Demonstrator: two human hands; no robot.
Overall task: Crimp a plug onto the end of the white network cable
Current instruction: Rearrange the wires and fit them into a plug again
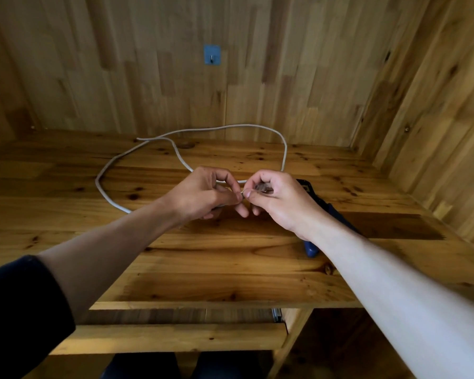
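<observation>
The white network cable (108, 166) lies in a wide loop across the far half of the wooden desk (230, 258). My left hand (203, 192) pinches the cable's end between thumb and forefinger at the desk's middle. My right hand (277, 198) holds a small clear plug (261, 187) in its fingertips, and the plug's mouth meets the cable end where the two hands touch. The wire tips are mostly hidden by my fingers. A crimping tool (311, 248) with blue handles and a black head lies on the desk under my right wrist, largely covered by it.
Wooden walls close the desk at the back and right. A blue hook plate (211, 55) sticks on the back wall. A round cable hole (185, 145) sits near the desk's back edge. Below the front edge runs a pull-out shelf (175, 337).
</observation>
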